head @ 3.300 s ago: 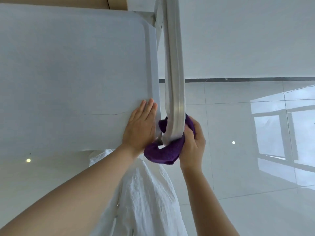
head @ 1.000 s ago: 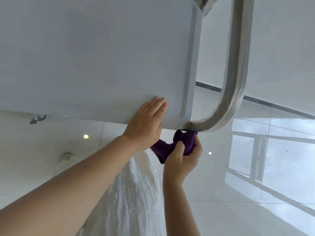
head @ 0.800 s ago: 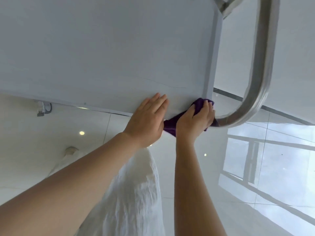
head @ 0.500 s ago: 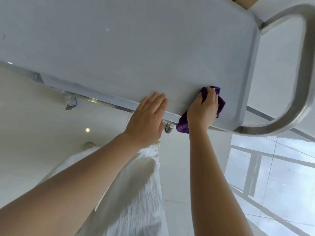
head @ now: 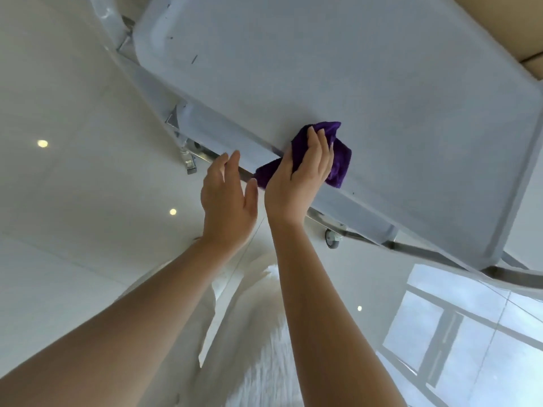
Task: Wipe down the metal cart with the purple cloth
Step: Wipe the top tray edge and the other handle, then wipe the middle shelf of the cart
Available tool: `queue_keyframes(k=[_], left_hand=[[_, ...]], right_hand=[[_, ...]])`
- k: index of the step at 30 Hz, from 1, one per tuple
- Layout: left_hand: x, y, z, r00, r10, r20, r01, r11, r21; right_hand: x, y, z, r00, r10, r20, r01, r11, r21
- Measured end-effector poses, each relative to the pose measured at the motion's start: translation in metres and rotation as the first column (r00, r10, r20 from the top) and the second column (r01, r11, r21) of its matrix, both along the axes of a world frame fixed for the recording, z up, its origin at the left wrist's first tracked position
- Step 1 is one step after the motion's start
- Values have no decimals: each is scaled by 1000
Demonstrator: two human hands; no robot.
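On the cart's [head: 338, 69] flat grey top, near its front edge, lies the bunched purple cloth [head: 338, 160], partly hanging over that edge. The right hand [head: 299, 177] presses down on it, fingers [head: 316, 145] straight and close together across the cloth. The left hand [head: 227, 201] hovers just beside the right one, in front of the cart's edge, its fingers straight and slightly spread, holding nothing; whether its fingertips touch the edge cannot be told. Below the top a metal frame rail and a small wheel [head: 332, 239] show. Beneath everything is a glossy white tiled floor [head: 73, 230].
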State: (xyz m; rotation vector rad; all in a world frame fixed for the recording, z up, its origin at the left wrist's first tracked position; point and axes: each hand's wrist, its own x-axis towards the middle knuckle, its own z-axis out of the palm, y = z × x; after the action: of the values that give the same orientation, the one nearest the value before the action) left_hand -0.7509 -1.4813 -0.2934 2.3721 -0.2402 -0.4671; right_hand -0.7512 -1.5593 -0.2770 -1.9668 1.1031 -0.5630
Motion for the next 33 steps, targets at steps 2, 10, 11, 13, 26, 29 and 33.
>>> queue_keyframes(k=[2, 10, 11, 13, 26, 29, 33], left_hand=[[10, 7, 3, 860, 193, -472, -282, 951, -124], [23, 21, -4, 388, -49, -920, -751, 562, -347], [23, 23, -8, 392, 5, -920, -770, 550, -325], [21, 29, -16, 414, 143, -899, -782, 561, -271], [59, 54, -99, 775, 506, -378, -623, 709, -330], [84, 58, -134, 819, 503, -275, -574, 721, -388], [111, 67, -173, 886, 461, -43, -433, 792, -431]], right_hand=[[-1, 17, 0, 996, 92, -18, -91, 994, 58], [-21, 49, 3, 964, 263, 31, -255, 890, 378], [-24, 51, 1, 962, 270, 30, -259, 879, 400], [-28, 55, -6, 960, 281, 4, -255, 863, 436], [-3, 67, -110, 961, 273, -30, -250, 915, 316], [28, 69, -145, 969, 245, -12, -238, 952, 194], [64, 73, -185, 987, 132, 88, -132, 991, -11]])
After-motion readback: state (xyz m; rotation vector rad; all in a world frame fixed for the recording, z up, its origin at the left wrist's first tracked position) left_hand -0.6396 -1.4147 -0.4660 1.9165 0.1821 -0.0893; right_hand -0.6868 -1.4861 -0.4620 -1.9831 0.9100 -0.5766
